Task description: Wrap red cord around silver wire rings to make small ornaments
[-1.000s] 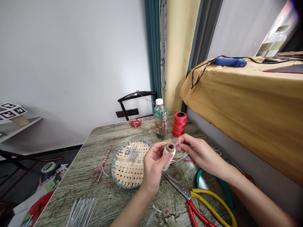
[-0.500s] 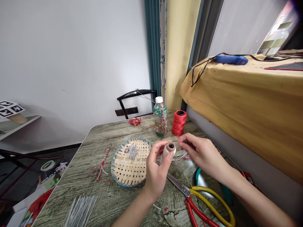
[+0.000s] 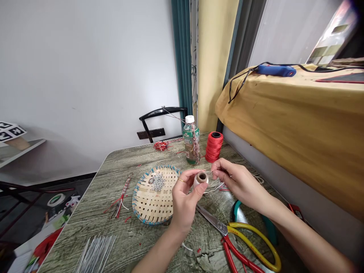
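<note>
White-thread spool with brown cardboard core (image 3: 202, 179) at lower centre of frame; left hand (image 3: 185, 199) curled around it, thumb and fingers pressed to its sides; right hand (image 3: 236, 182) just beside it, fingertips pinching a thin pale strand (image 3: 209, 173); round woven bamboo basket with blue-laced rim (image 3: 153, 208), left of centre; steel scissors with red and yellow handles (image 3: 222, 228), lower right, on grey-brown wood-grain tabletop (image 3: 115, 170).

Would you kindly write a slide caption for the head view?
Left hand holding a white spool, right hand pinching a strand, above a table with scissors and a woven basket.
</note>
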`<state>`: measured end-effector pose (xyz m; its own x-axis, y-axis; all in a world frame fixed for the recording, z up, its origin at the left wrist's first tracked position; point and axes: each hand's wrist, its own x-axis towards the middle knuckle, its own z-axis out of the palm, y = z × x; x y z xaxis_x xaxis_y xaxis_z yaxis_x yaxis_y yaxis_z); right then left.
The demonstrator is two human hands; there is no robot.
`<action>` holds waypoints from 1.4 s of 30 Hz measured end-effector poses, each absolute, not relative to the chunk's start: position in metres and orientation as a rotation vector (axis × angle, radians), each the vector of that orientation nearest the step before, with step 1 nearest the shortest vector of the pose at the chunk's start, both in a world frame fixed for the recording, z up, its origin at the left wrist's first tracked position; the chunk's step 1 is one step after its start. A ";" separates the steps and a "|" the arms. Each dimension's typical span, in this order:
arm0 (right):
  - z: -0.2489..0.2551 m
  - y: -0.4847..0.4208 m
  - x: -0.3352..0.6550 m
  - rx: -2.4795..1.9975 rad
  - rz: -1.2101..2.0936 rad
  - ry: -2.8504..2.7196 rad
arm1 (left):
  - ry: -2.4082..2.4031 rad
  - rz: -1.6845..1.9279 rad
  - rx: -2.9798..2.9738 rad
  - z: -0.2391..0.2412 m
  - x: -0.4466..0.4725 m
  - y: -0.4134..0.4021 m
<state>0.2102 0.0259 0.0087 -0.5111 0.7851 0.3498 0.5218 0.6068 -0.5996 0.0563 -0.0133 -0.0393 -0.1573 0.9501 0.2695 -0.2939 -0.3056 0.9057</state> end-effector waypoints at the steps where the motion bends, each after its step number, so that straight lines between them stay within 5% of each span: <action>1: 0.009 0.026 0.210 -1.016 0.569 -2.232 | 0.867 1.636 1.089 -0.038 0.057 -0.013; 24: 0.009 0.028 0.217 -1.121 0.352 -2.268 | 0.978 1.737 0.898 -0.036 0.071 -0.010; 42: 0.015 0.001 0.228 -1.494 -0.221 -2.262 | 1.034 1.775 0.985 -0.035 0.070 -0.005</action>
<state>0.2279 0.0011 0.0146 -0.3353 0.8404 0.4259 0.9070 0.4102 -0.0956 0.0700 -0.0054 -0.0353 -0.3412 0.9161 0.2104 -0.2687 -0.3095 0.9121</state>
